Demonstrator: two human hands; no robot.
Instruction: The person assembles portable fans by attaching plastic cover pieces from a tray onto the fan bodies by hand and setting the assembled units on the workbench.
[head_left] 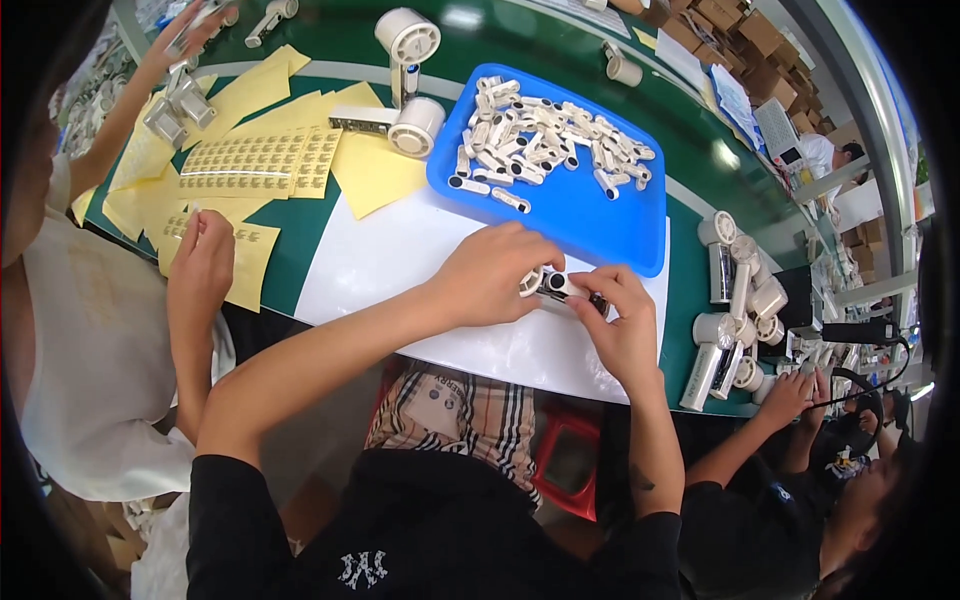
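My left hand (495,272) is closed around a white handheld fan (530,283) over the white work sheet (480,352). The round head of the fan shows under my left fingers, and its dark, uncovered handle side points toward my right hand (625,322). Thumb and fingers of that hand pinch a small white cover piece (568,284) with a black oval, lying at the handle. My fingers hide how far the piece sits in the handle. Just beyond, a blue tray (610,228) holds several similar white pieces (530,140).
Yellow label sheets (240,165) lie at the left, near a co-worker's hand (203,245). Assembled fans (735,300) are piled at the right, by another person's hands (790,395). Another fan (408,80) stands behind the sheet. A red stool (568,465) is below.
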